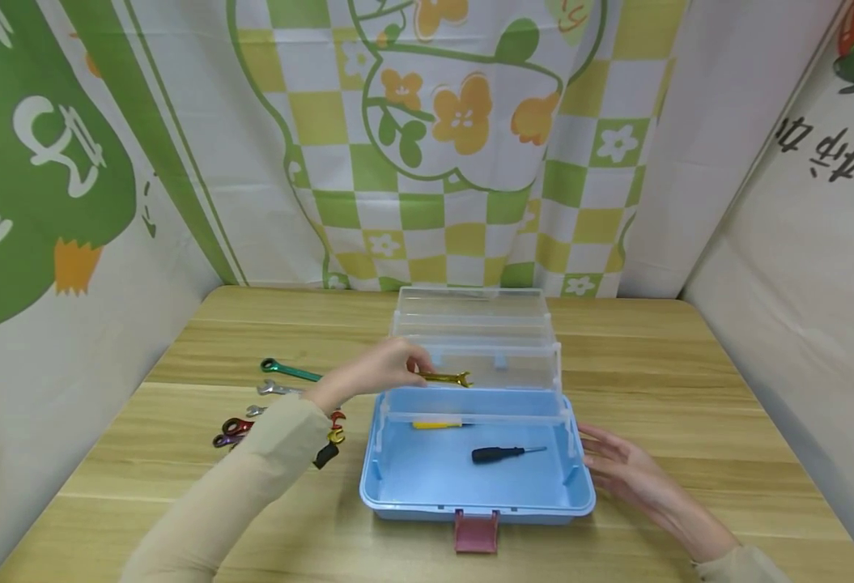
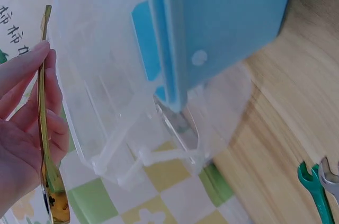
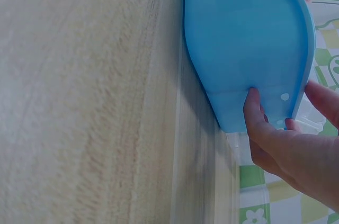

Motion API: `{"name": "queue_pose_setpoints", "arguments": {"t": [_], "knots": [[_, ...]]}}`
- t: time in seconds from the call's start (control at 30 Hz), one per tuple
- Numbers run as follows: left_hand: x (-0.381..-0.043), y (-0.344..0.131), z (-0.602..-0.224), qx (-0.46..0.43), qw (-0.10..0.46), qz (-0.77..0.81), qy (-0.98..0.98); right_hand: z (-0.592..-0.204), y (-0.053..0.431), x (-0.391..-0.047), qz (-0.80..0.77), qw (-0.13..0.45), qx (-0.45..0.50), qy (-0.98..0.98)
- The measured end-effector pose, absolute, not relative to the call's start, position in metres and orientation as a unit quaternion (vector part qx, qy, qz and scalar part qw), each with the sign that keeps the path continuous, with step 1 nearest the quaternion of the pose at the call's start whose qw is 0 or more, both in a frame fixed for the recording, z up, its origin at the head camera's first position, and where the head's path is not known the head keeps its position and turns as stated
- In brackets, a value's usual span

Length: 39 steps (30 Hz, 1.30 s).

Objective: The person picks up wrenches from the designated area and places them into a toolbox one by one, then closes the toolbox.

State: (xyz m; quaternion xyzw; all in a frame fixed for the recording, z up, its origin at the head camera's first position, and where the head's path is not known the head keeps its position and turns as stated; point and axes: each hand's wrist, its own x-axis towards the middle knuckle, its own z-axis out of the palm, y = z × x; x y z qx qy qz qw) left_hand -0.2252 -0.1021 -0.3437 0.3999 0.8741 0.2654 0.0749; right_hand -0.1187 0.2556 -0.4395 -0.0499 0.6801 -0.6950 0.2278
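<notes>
Over the back of the blue toolbox [image 1: 427, 510], my left hand [image 1: 383, 368] pinches a gold wrench [image 1: 450, 378] between thumb and fingers. In the left wrist view the wrench [image 2: 42, 113] runs lengthwise across the fingers, its open end past the fingertips. My right hand [image 1: 638, 476] touches the box's right side, fingertips on the outer wall and thumb at the rim in the right wrist view. On the box floor lie a yellow screwdriver [image 1: 437, 425] and a black screwdriver [image 1: 495, 455].
The clear lid [image 1: 477, 324] and its trays stand raised at the back of the box. A pink latch [image 1: 476, 534] hangs at the front. Left of the box lie several wrenches, among them a green one [image 1: 291, 371] and a red one [image 1: 237, 427], partly hidden by the left sleeve.
</notes>
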Motion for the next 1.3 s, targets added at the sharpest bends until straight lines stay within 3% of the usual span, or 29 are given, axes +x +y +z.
{"name": "queue_pose_setpoints", "arguments": {"t": [0.5, 1.3], "knots": [[-0.230, -0.056, -0.347, 0.406, 0.098, 0.188, 0.889, -0.438, 0.255, -0.118, -0.691, 0.234, -0.048, 0.683], [-0.238, -0.031, -0.361, 0.426, 0.084, 0.121, 0.893, -0.437, 0.256, -0.118, -0.683, 0.240, -0.045, 0.689]]}}
